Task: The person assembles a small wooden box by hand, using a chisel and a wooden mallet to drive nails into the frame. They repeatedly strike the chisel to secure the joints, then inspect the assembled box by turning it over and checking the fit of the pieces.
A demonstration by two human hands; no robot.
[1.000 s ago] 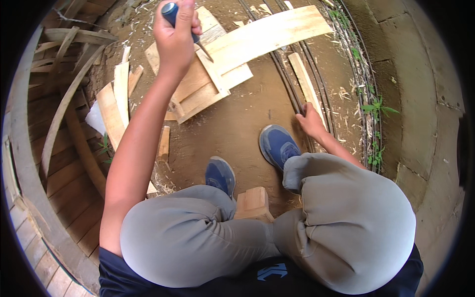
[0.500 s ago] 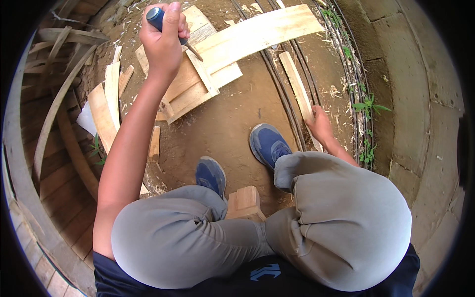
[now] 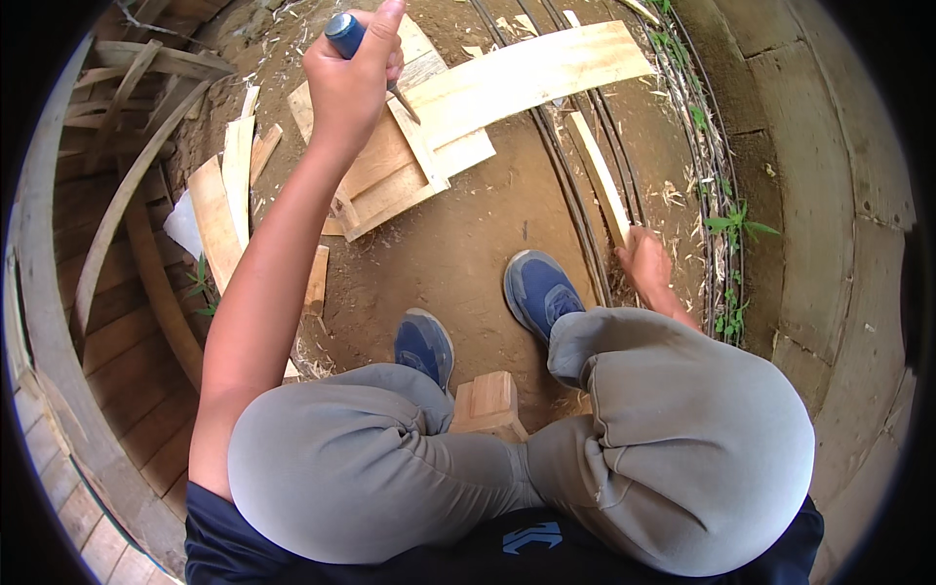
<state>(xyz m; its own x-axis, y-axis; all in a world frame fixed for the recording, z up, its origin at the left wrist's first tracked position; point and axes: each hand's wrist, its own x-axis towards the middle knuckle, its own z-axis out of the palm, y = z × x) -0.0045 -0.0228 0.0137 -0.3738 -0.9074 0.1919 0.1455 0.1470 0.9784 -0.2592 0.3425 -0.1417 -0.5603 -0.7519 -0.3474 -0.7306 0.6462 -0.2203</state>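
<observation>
A dirt ground (image 3: 444, 263) fills the middle, grey panels (image 3: 809, 195) along its right edge. Boards (image 3: 526, 83) lie toward its far edge. The right hand (image 3: 646, 263) closes round a narrow strip (image 3: 600, 175) near the right edge — fingertips hidden. The left hand (image 3: 351, 83) wraps a blue-handled tool (image 3: 345, 35) above the boards — its tip hard to make out.

The tool handle (image 3: 345, 37) is blue and pretty glossy, plastic by the look of it, and the thin shaft (image 3: 405, 103) reads as metal. Wide board (image 3: 531, 78) is bare pale wood, smooth-ish and matt. The narrow strip (image 3: 599, 177) is raw wood too, same with the chunky block (image 3: 486, 398). Ground (image 3: 439, 239) is dull bare dirt, kinda rough, sprinkled with wood shavings (image 3: 671, 193). Trousers (image 3: 331, 478) are matt grey cloth, shirt (image 3: 239, 531) is dark cloth, shoes (image 3: 534, 292) look like fabric, no real shine.
</observation>
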